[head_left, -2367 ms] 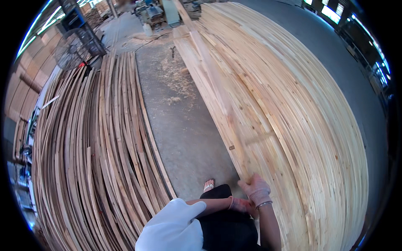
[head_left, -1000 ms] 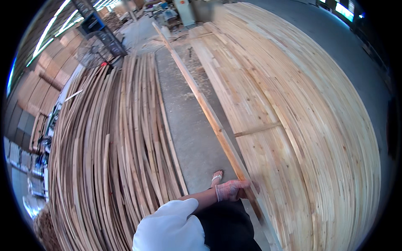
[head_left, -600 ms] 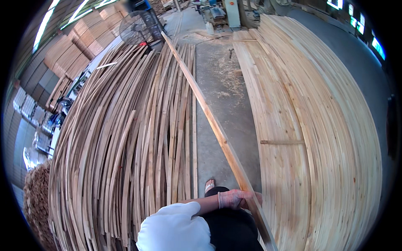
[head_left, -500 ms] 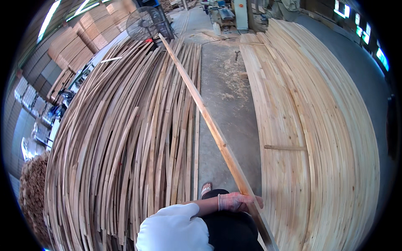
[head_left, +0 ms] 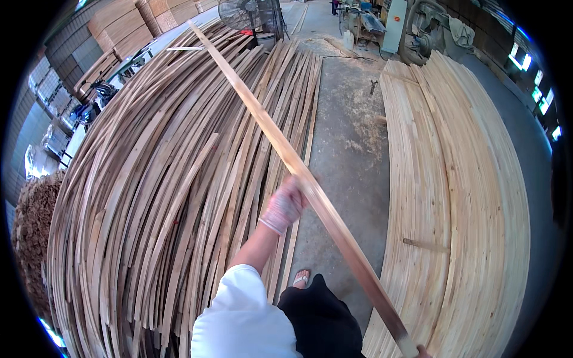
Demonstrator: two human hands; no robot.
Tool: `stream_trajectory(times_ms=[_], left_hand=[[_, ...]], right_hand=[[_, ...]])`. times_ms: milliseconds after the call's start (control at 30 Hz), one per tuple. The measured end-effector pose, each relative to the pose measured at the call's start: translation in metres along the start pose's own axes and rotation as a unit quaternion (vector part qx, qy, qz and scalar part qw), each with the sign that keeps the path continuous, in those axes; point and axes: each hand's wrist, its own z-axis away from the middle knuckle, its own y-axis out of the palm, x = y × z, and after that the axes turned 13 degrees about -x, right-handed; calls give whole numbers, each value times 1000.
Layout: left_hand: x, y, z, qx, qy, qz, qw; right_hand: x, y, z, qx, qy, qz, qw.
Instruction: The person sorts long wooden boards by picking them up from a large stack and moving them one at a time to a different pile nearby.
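A long, narrow wooden strip (head_left: 337, 224) slants across the middle, from the far left down to the lower right. My left hand (head_left: 285, 206), in a pale knitted glove with a pinkish tint, is closed on the strip near its middle; motion blurs the fingers slightly. At the lower edge, only a small part of my right hand (head_left: 423, 352) shows, gripping the strip's near end. Below the strip on the left lies a broad pile of rough wooden strips (head_left: 149, 197). To the right lies a stack of paler, smoother strips (head_left: 483, 209).
Between the two piles runs a grey concrete floor (head_left: 352, 173) with scattered sawdust. A short wooden stick (head_left: 425, 245) lies across the pale stack. At the far end are a large fan (head_left: 242, 13) and machinery (head_left: 394, 27). My sandalled foot (head_left: 301, 278) is on the floor.
My left hand has moved forward and left along the strip, its arm now stretched out. The strip's far end has swung left. Part of my right hand has come into view.
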Motion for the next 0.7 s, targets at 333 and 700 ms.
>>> stream_trajectory(times_ms=[333, 700], left_hand=[[60, -48, 92, 242, -158, -224, 931], [164, -68, 89, -16, -295, -112, 949]], right_hand=[[406, -40, -69, -21, -309, -163, 937], [279, -55, -34, -171, -385, -216, 881]])
